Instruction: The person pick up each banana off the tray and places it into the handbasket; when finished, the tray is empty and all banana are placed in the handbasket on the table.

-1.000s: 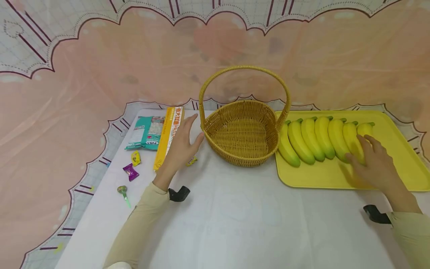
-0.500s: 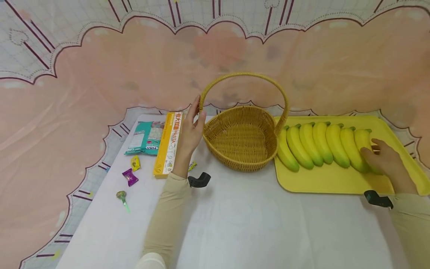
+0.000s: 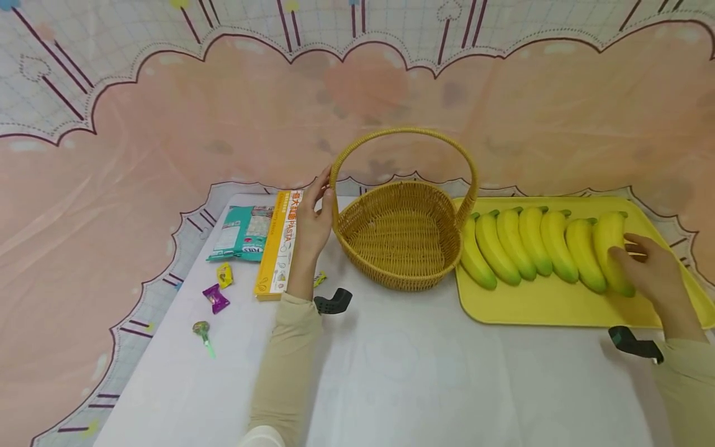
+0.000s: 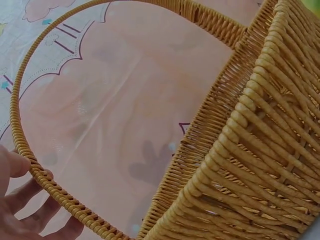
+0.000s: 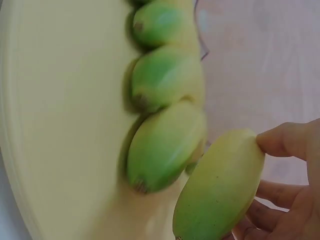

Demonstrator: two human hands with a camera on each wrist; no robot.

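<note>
On the table (image 3: 413, 379), near its back edge, your left hand (image 3: 314, 222) grips the handle of the basket (image 3: 399, 233) low on its left side; the left wrist view shows your fingers (image 4: 27, 192) curled under the woven handle and your thumb on top of it. That basket stands upright, with its right side touching the left edge of the tray (image 3: 558, 304). Your right hand (image 3: 650, 273) is over the right part of that tray and holds the banana (image 3: 610, 248) at the right end of the row, thumb on one side and fingers (image 5: 280, 195) curled round the other, as the right wrist view shows; there the green tip of this banana sits raised and just apart from its neighbours. Six more bananas (image 3: 525, 245) lie side by side on the tray, running from your held one towards the basket, stems to the back edge and green tips to the front. Left of your left hand lies a pasta box (image 3: 278, 245), long side running front to back, touching a teal packet (image 3: 241, 233) on its left. In front of these, towards the table's left edge, lie a yellow sweet (image 3: 225, 274), a purple sweet (image 3: 215, 297) and a lollipop (image 3: 203, 329). Another small yellow sweet (image 3: 319, 278) peeks out just right of your left wrist. A pink cloth (image 3: 167, 143) with scalloped trim hangs behind the table.
</note>
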